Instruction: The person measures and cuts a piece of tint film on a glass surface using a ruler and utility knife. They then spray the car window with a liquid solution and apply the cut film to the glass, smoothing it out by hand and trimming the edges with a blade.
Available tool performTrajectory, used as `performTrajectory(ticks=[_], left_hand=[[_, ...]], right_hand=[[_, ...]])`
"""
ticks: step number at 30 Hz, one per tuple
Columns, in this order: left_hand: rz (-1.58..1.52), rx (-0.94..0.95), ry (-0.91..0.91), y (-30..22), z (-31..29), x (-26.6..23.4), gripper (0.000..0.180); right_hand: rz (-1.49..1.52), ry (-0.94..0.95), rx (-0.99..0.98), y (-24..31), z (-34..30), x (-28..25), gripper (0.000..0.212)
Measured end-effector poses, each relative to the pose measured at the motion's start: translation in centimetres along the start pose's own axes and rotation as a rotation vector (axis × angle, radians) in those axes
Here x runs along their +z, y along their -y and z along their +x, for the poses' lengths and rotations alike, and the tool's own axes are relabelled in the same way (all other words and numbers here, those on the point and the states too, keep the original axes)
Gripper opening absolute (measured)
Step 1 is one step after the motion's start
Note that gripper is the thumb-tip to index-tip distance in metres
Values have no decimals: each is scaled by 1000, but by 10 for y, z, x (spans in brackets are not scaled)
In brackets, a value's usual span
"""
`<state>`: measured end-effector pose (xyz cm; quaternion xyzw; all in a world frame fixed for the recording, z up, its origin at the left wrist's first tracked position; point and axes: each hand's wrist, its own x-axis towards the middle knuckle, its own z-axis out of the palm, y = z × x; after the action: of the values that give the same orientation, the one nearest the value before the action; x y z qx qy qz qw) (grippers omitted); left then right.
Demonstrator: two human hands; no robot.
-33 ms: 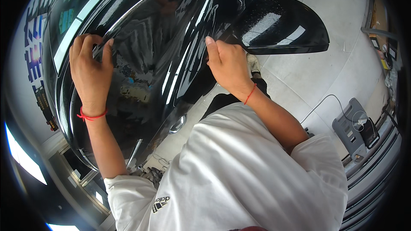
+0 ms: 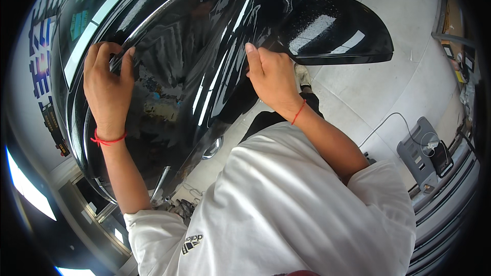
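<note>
A dark, glossy, wrinkled sheet of thin film (image 2: 217, 69) hangs across the side window of a black car, bright streaks of light running along its folds. My left hand (image 2: 106, 79) is up by the window's bright trim (image 2: 169, 1), fingers curled and thumb close to the fingertips, pinching the film's far-left edge; the exact grip is partly hidden. To the right, my right hand (image 2: 271, 76) is closed with its thumb on top, gripping the film's near edge just left of the black wing mirror (image 2: 335, 30). Whitish specks cover part of the mirror's shell.
Pale floor tiles (image 2: 353, 89) lie beyond the mirror. A grey plastic case (image 2: 419, 148) with a white cable stands at the right, beside dark ridged panels (image 2: 450, 204). My shoe (image 2: 303, 75) shows below the mirror. Shelves with several items (image 2: 460, 61) line the far right.
My left hand has shifted very slightly to the left. My right hand and the mirror look unmoved.
</note>
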<state>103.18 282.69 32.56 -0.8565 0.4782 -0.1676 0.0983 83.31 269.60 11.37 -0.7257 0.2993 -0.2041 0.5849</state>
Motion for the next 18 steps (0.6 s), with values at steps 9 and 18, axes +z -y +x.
performTrajectory(ticks=[9, 18], left_hand=[[-75, -116, 282, 10, 0, -11, 20], [-142, -59, 248, 14, -4, -14, 19]], right_hand=[[-37, -49, -13, -4, -2, 4, 55], [1, -44, -13, -3, 0, 6, 56]])
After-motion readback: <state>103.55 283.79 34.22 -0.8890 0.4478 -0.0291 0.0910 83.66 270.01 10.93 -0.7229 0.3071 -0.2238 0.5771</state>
